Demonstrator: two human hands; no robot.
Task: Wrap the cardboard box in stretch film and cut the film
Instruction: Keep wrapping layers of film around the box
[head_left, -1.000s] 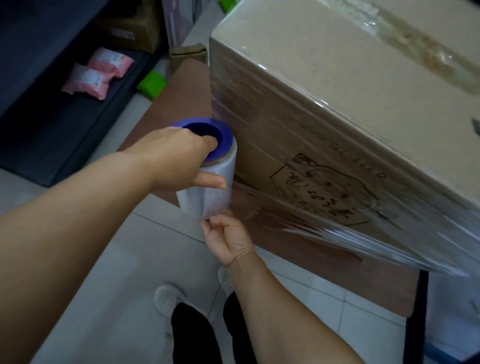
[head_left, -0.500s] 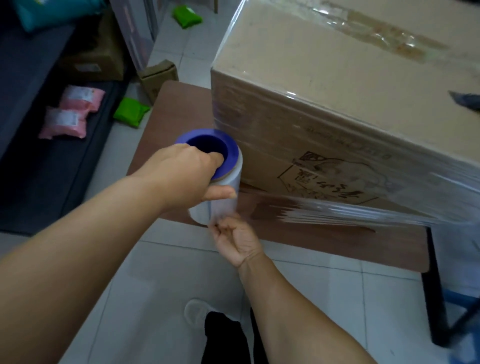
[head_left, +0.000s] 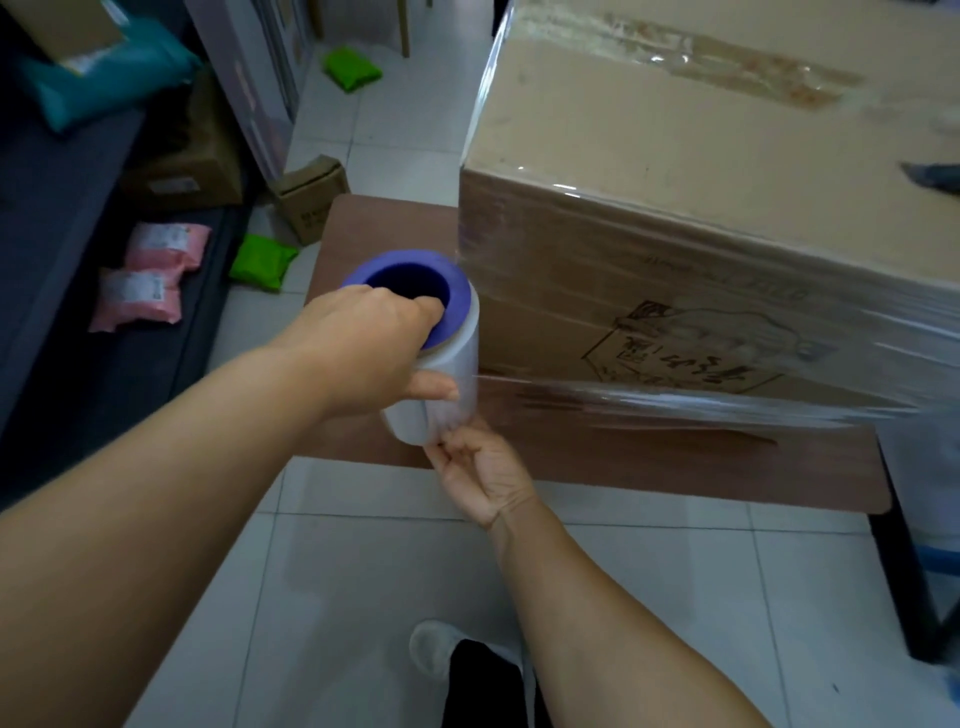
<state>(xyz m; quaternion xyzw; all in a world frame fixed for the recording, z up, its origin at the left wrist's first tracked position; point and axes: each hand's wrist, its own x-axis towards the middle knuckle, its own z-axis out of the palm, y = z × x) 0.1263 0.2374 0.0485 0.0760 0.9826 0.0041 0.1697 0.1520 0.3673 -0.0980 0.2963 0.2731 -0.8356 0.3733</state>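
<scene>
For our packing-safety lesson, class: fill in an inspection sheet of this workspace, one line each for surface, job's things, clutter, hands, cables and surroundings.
Surface: brown wooden table, carrying the box.
Job's things: large brown cardboard box, sides already filmed; roll of clear stretch film on a purple core; taut film sheet running from roll to box, uncut.
Clutter: pink packets, green packets, small cardboard boxes on the floor.
Hands: left hand grips the roll's top, a finger in the core; right hand pinches its lower end.
Cables: nothing seen.
Surroundings: white tiled floor, dark mat at left.
</scene>
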